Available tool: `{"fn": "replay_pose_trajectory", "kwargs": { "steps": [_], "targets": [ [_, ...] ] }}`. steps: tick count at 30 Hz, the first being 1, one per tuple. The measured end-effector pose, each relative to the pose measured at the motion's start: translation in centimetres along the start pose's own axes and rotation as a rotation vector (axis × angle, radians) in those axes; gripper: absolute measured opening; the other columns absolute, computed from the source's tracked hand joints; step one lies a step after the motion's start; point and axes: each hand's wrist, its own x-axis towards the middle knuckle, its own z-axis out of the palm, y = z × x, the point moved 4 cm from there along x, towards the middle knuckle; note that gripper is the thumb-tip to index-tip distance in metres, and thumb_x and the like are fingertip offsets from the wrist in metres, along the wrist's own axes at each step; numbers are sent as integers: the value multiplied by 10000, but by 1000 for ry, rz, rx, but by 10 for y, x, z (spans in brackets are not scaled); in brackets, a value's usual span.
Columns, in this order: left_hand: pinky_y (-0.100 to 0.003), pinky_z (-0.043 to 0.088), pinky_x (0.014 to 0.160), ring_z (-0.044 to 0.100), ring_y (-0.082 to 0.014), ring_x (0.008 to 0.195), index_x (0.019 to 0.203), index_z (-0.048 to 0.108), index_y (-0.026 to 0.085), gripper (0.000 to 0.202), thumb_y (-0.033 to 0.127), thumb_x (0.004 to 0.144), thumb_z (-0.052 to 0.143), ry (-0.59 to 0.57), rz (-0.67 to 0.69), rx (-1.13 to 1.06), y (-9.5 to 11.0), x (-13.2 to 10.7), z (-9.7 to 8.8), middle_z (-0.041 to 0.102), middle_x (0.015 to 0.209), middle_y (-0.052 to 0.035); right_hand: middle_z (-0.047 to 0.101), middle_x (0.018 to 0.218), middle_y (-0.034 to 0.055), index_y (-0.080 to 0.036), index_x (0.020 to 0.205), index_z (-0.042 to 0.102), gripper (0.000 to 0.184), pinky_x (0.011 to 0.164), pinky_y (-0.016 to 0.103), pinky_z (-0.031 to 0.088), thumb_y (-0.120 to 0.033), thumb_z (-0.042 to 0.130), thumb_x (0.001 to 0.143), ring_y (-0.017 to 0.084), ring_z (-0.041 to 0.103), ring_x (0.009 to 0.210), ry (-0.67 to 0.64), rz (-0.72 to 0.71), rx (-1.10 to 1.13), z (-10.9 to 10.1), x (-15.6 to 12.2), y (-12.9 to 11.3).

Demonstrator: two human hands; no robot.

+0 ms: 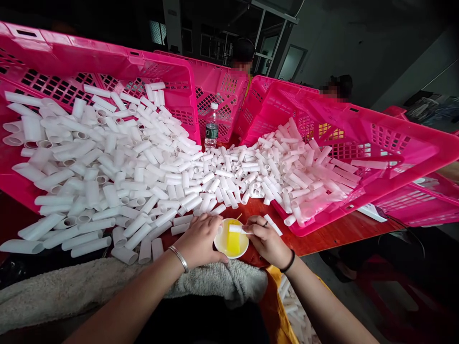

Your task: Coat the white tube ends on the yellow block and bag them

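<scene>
The left hand, half curled with thumb and fingers apart, lies against the left side of a white bowl; whether it grips the rim, I cannot tell. The right hand is closed in a pinch on a short white tube above a yellow block in the bowl. Loose white tubes heap beyond, spilling from tipped pink crates, with a plastic bottle standing behind.
</scene>
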Motion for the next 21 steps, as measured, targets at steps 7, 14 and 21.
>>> {"fn": "replay_pose_trajectory", "kwargs": {
  "steps": [7,14,21],
  "targets": [
    [-468,367,957,488,-328,1116,1161,486,168,864,528,466,852,-34,44,-26,-1,5,-3,602,1140,-120,652,964,90,-217,1046,670,209,803,371,533,-254,507,921,212,618,921,13,139,82,-4,-5,-6],
    [-431,374,919,516,-316,1068,1141,497,184,857,583,461,833,-9,63,-16,-3,6,-2,609,1096,-105,625,933,70,-221,1178,551,272,682,326,559,-301,516,920,188,633,800,55,233,230,0,-18,-11],
    [-421,384,894,513,-316,1048,1132,504,166,851,585,467,829,-35,57,6,-2,7,-2,605,1059,-106,598,980,79,-232,1094,606,206,785,365,534,-270,545,901,202,602,908,49,156,207,2,-27,-25]
  ]
}}
